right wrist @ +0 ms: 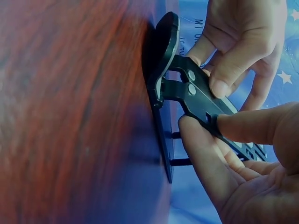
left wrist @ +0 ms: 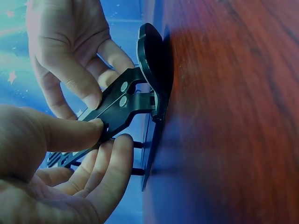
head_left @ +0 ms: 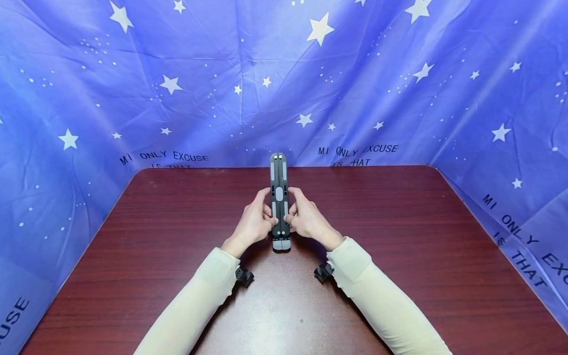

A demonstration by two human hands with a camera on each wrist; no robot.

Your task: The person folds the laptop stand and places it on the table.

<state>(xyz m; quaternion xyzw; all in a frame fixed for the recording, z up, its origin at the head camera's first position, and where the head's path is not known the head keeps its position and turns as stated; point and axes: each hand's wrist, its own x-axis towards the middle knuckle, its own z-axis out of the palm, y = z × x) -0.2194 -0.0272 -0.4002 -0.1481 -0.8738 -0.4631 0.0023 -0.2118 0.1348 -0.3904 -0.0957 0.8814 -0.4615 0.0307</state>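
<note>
A black folding laptop stand with grey pads stands tilted at the table's middle, its two arms side by side and its narrow end toward me. My left hand pinches its left side, thumb over the upper face and fingers underneath. On the opposite side my right hand grips it the same way. Both wrist views show the stand leaning above a flat base, with thin struts between. Its rounded front lip comes right down near the wood.
The dark red wooden table carries the stand and extends to both sides. Behind and beside it hangs a blue curtain with white stars and lettering. Small black mounts sit at both wrists, by the pale sleeves.
</note>
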